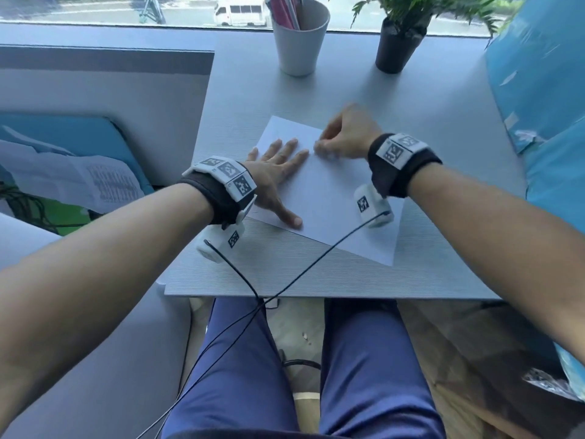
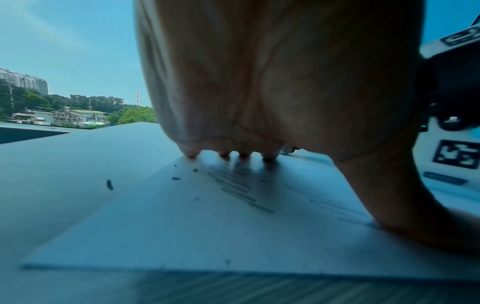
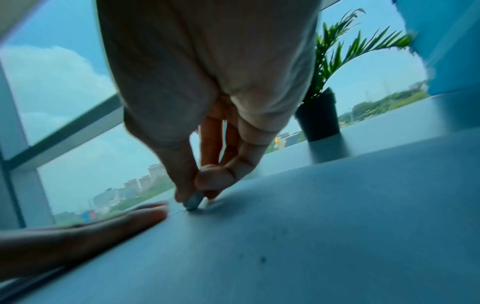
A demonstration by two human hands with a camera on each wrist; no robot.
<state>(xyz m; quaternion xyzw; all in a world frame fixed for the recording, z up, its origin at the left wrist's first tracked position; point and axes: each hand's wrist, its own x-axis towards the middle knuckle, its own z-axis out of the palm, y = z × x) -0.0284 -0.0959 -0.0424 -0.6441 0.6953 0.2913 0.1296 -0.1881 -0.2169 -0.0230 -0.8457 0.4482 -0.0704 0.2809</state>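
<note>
Edges first: white rectangular sheet of paper (image 1: pixel 332 198) lies skewed on the grey worktop (image 1: pixel 443 217). Its near corner is close to the front edge but not over it, and its left corner is near the left edge.

Left hand (image 1: pixel 275 175) lies flat on the sheet's left part, grip released, fingers straight and thumb by the sheet's front edge. Right hand (image 1: pixel 345 134) sits just beside those fingertips, grip pinched round a small grey rounded eraser (image 3: pixel 193 202) whose tip touches the sheet.

Open room: bare worktop right of the sheet up to the crinkly blue plastic bag (image 1: pixel 538 90). There's more behind it, up to the white cup of pens (image 1: pixel 299 42) and the black plant pot (image 1: pixel 399 49).

Hard to see: from the head camera the eraser is lost in blur under the right hand. The left wrist view shows faint print on the sheet, unreadable, with dark crumbs lying on it.
</note>
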